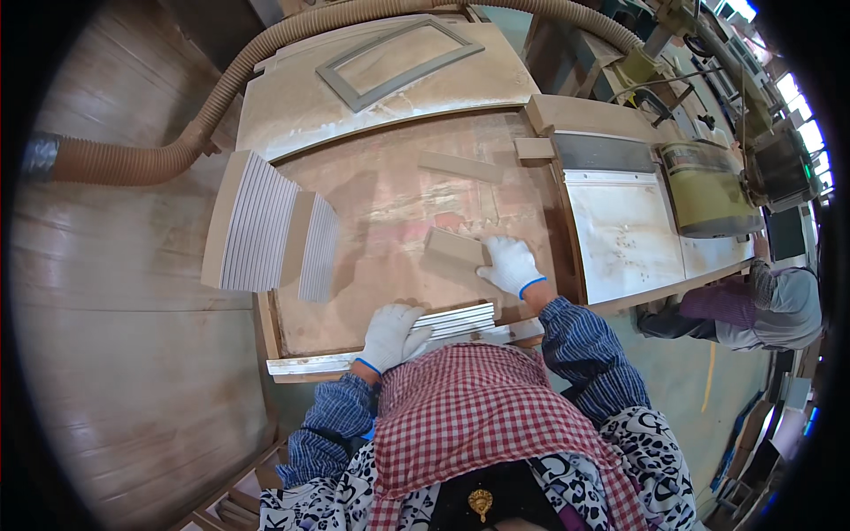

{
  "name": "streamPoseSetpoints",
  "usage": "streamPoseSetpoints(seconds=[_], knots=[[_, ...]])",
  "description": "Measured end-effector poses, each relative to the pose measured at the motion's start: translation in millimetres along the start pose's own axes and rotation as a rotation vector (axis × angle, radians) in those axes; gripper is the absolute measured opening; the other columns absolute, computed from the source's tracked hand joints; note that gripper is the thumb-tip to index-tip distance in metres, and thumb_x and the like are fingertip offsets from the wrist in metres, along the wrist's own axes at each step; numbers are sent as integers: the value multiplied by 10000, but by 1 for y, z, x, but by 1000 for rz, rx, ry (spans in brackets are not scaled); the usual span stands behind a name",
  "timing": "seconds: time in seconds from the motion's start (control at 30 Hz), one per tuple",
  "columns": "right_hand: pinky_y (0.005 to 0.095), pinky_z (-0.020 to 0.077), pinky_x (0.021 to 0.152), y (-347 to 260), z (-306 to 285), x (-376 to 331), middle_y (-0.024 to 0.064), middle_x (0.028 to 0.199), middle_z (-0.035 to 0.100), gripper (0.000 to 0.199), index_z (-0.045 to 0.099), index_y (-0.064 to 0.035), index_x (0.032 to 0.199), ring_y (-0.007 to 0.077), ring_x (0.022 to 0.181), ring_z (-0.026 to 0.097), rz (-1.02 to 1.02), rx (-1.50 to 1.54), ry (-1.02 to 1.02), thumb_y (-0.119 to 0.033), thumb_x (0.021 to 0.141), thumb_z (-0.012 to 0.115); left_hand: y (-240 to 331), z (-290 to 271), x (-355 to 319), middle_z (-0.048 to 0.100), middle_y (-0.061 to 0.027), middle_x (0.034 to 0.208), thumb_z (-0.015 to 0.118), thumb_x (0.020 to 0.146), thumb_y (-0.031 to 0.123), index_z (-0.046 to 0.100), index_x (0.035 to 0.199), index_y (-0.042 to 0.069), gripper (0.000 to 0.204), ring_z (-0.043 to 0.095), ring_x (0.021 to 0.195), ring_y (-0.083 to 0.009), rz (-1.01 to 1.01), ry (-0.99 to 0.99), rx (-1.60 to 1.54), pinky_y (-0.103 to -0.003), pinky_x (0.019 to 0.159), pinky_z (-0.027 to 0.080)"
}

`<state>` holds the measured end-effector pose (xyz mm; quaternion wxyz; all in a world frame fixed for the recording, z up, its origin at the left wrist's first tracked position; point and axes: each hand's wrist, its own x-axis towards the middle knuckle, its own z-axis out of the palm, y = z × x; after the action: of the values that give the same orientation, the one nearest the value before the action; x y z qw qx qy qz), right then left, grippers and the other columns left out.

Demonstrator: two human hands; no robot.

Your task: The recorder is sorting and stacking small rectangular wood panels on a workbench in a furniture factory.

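Observation:
My left hand [391, 337], in a white knitted glove, closes round the left end of a small stack of white-edged strips [457, 321] at the bench's near edge. My right hand [511, 265], gloved alike, pinches the right end of a flat tan board [453, 246] a little farther off, its thumb on the near side. A similar tan board [460, 166] lies beyond it on the worn wooden bench top [381, 177]. On the left stand a tall stack of white-edged boards [252, 226] and a shorter stack [312, 248] against it.
A grey rectangular frame [354, 93] rests on a dusty panel at the back. A ribbed hose [204, 124] curves round the left and far sides. On the right are a machine with a yellowish housing [708, 190], its white table [620, 230], and another person [744, 305].

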<state>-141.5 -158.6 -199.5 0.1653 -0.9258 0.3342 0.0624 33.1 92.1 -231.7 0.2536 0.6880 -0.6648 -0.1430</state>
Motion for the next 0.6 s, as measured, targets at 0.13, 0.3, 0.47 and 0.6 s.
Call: streamPoseSetpoints(seconds=[0.13, 0.3, 0.47, 0.6], knots=[[441, 482, 898, 5, -2, 4, 206, 1112, 622, 539, 554, -35, 1133, 356, 1067, 605, 35, -32, 36, -372, 755, 738, 0, 1, 2, 623, -141, 1062, 648, 865, 400, 617, 1163, 91, 430, 571, 1016, -333, 10, 4, 6, -457, 895, 428], [453, 485, 892, 4, -4, -4, 191, 1089, 615, 514, 545, -46, 1121, 363, 1041, 601, -12, 47, 137, -366, 764, 731, 6, -4, 3, 620, -141, 1073, 645, 870, 397, 607, 1205, 92, 455, 571, 1017, -327, -12, 16, -12, -450, 896, 432], [451, 462, 905, -11, 22, -22, 170, 1112, 601, 564, 542, -58, 1181, 352, 1054, 585, -46, -24, 197, -377, 760, 739, 2, 0, 3, 619, -143, 1089, 645, 869, 393, 597, 1228, 91, 471, 570, 1022, -325, -10, 24, -19, -449, 896, 434], [451, 433, 930, -1, 27, -17, 167, 1137, 597, 637, 527, -69, 1255, 344, 1085, 574, -11, -26, 182, -395, 753, 747, 2, 0, 2, 618, -155, 1099, 648, 866, 391, 602, 1217, 83, 470, 567, 1037, -331, 3, 58, -22, -450, 902, 434]])
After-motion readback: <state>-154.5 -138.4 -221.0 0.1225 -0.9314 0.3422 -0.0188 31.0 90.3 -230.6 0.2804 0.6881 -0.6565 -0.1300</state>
